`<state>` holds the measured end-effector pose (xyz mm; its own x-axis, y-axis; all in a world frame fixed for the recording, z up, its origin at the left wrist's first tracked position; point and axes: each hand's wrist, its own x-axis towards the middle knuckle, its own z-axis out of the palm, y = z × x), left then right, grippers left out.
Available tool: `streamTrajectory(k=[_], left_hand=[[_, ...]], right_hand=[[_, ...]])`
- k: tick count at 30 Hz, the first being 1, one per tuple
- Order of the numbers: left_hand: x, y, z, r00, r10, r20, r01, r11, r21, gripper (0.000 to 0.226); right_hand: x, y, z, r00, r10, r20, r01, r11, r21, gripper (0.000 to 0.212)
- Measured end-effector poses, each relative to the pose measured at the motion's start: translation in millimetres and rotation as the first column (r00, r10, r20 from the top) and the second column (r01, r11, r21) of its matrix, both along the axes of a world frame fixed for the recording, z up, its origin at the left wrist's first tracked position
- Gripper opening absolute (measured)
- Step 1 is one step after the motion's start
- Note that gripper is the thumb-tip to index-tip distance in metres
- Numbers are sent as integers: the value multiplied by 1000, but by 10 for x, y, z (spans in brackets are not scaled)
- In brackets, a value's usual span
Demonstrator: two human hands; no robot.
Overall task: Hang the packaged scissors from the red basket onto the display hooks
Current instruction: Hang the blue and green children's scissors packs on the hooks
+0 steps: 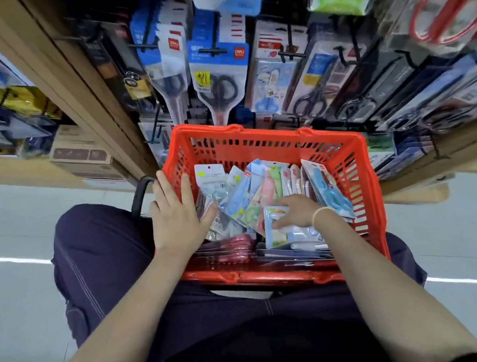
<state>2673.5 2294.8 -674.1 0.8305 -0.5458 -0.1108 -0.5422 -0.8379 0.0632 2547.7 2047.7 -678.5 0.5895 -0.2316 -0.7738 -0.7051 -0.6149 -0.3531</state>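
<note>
1. Here the red basket (263,144) sits on the person's lap, close under the display hooks (215,52) — probably so that each pack has only a short way to travel from basket to hook.
2. The left hand (176,211) lies flat with straight fingers over the basket's left rim and the nearest packs; it holds nothing and seems to steady the basket while the other hand sorts.
3. The right hand (293,211) reaches into the basket with fingers curled onto a pale blue pack (279,231) lying on top — whether it grips the pack or only presses on it cannot be told.
4. The packaged scissors (244,192) stand on edge in a row inside the basket, header cards up, which keeps their hanging holes within easy reach.
5. Hooks above already carry hung scissors (221,88), so the picked pack most likely needs matching to its own kind first.
</note>
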Motion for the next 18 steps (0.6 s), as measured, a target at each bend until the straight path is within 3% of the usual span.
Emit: streamTrajectory(k=[3, 5, 8, 10, 11, 13, 16, 18], left_hand=[[9, 4, -2, 1000, 11, -1, -11, 1000, 10, 89], [13, 1, 4, 999, 13, -40, -13, 1000, -6, 92], [17, 10, 42, 990, 57, -131, -76, 986, -151, 96], [7, -6, 132, 964, 82, -251, -159, 940, -303, 96], [-13, -25, 198, 953, 65, -296, -182, 905, -385, 93], [-93, -97, 363, 909, -36, -415, -209, 823, -529, 85], [-223, -245, 598, 671, -160, -724, -411, 733, -543, 77], [-257, -292, 659, 529, -162, -833, -569, 661, -490, 65]], right_hand=[[46, 55, 36, 996, -49, 71, 45, 998, 48, 78], [93, 91, 107, 963, -191, 191, 168, 977, 132, 80], [185, 160, 323, 820, -439, 366, 358, 894, 269, 69], [238, 208, 507, 657, -586, 475, 452, 810, 374, 38], [256, 230, 593, 561, -660, 500, 486, 751, 446, 26], [289, 273, 711, 385, -798, 464, 531, 602, 596, 22], [318, 357, 831, 157, -947, 280, 481, 321, 816, 19], [323, 388, 874, 47, -991, 126, 457, 134, 879, 25]])
